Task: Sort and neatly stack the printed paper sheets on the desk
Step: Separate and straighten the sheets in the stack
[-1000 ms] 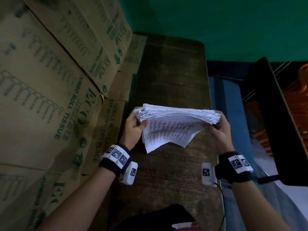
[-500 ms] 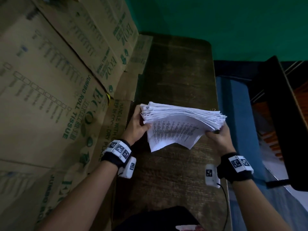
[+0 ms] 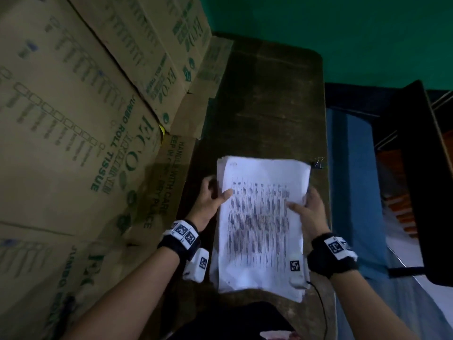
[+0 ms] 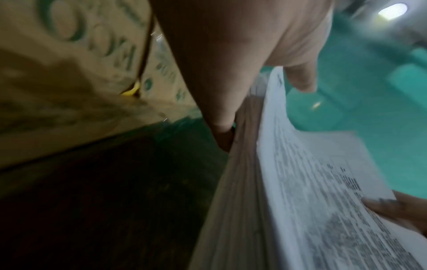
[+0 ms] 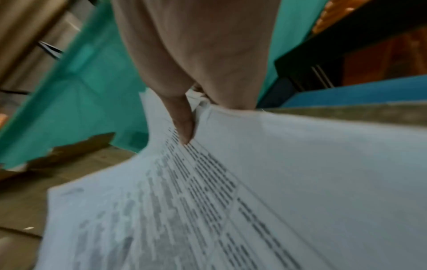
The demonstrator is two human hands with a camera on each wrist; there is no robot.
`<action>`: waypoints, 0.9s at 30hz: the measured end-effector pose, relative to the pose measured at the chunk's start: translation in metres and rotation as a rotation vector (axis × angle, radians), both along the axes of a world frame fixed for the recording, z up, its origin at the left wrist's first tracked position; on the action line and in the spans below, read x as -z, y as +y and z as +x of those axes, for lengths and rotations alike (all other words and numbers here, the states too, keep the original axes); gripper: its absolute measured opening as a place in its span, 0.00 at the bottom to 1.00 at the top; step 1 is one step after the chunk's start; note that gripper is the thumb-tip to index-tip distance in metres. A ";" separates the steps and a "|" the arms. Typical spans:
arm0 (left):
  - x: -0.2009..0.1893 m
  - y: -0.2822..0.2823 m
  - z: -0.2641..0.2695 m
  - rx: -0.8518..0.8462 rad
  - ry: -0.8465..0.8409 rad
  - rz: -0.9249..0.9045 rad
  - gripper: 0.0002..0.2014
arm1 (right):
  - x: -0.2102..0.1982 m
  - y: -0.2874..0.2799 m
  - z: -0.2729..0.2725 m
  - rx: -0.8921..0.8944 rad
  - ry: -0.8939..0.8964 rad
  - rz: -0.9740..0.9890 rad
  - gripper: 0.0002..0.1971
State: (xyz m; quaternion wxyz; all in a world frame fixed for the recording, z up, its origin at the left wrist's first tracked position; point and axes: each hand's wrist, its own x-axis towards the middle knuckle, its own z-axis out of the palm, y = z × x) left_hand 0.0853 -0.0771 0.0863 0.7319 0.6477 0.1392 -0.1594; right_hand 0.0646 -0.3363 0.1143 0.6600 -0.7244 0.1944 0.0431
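A thick stack of printed paper sheets [image 3: 262,217] is held over the dark wooden desk [image 3: 269,106], printed face up, its near end tilted toward me. My left hand [image 3: 210,200] grips the stack's left edge, thumb on top and fingers below. My right hand [image 3: 308,209] grips the right edge the same way. The left wrist view shows the stack [image 4: 300,201] edge-on with my left hand [image 4: 231,87] clasping it. In the right wrist view my right hand's thumb presses on the top sheet [image 5: 231,191]. The sheet edges look slightly uneven.
Large cardboard boxes [image 3: 73,119] printed with green text line the desk's left side. A small binder clip [image 3: 318,163] lies at the desk's right edge behind the stack. A green wall [image 3: 343,33] is beyond; a dark cabinet [image 3: 416,168] stands at right.
The stack stood on its long edge, facing away; now both hands have tipped it flat with the printed face up and brought it nearer to me.
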 end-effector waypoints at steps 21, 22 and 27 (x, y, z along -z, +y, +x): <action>0.110 0.001 -0.004 -0.032 0.233 0.502 0.08 | 0.073 0.082 0.032 -1.119 -0.431 -1.304 0.39; 0.110 0.000 -0.004 -0.064 0.211 0.520 0.07 | 0.078 0.090 0.034 -1.217 -0.516 -1.321 0.38; 0.104 -0.001 -0.008 -0.097 0.233 0.484 0.05 | 0.072 0.111 0.045 -1.367 -0.666 -1.473 0.33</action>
